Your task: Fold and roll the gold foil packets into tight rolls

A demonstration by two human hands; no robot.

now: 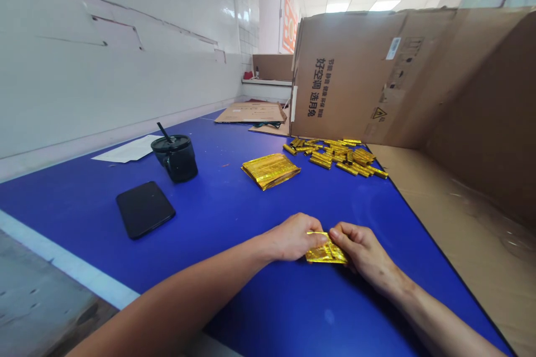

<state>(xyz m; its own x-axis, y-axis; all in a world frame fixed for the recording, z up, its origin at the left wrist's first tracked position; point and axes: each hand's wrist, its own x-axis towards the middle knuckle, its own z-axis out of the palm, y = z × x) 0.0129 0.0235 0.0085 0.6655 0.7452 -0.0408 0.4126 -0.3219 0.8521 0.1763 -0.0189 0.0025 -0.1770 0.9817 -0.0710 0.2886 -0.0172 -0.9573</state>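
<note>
A shiny gold foil piece (325,255) lies between my hands, low over the blue table (218,189). My left hand (296,237) pinches its upper left part, thumb on top. At its right side my right hand (360,245) grips it with thumb and fingers; the fingertips underneath are hidden. Further back sits a flat stack of gold foil sheets (271,169). Behind and right of that stack, many narrow gold foil rolls (320,160) are heaped loosely near the table's right edge.
On the left are a black tablet-like object (144,207), a dark lidded mug with a straw (176,162) and white paper (129,150). Flattened cardboard (250,112) lies at the back. A large open cardboard box (355,78) stands along the right side.
</note>
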